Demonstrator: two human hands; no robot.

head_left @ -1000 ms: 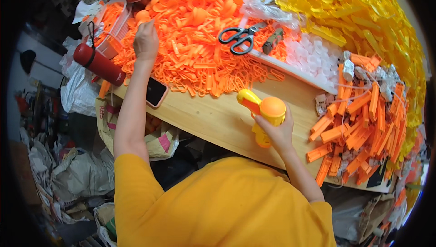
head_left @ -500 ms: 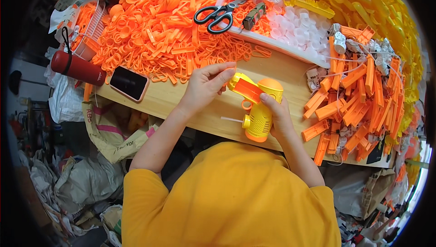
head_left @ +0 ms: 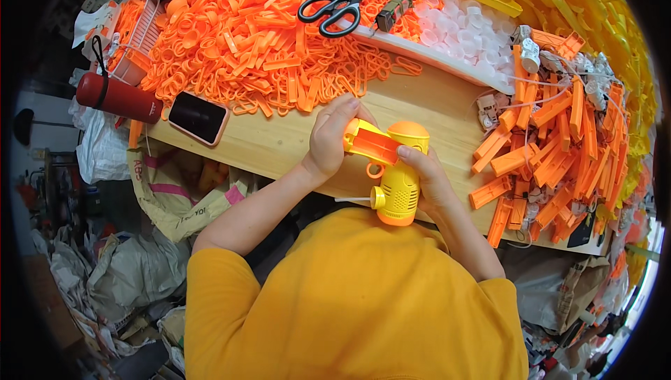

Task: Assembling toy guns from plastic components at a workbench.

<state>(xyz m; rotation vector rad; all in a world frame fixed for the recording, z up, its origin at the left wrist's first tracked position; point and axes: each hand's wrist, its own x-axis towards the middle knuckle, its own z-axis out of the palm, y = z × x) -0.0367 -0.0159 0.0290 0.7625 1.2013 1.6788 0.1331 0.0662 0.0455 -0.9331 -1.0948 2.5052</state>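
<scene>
In the head view, the yellow piece [head_left: 402, 188] is held up between the two hands, over the near edge of the worktop [head_left: 447, 114] and close in front of the shirt [head_left: 349, 296]. Its barrel stands with the long axis nearly up and down the view, the orange cap [head_left: 409, 130] at the far end. From just below the cap, the handle [head_left: 377, 144] runs off to the left and slightly away from the person, its orange hollow showing.

The right hand [head_left: 428, 177] is nearer the barrel and grips it from the right, thumb laid by the joint with the handle; its other fingers are mostly hidden behind. The left hand [head_left: 335, 135] is nearer the handle's free end. Its fingers are bent together at that end and seem to touch it, so the handle lies just to their right; whether they pinch it or some small part cannot be told.

Below the handle, beside the barrel, sits an orange ring [head_left: 375, 170]; lower down, a white rod [head_left: 353, 199] points left, clear of both hands.
</scene>
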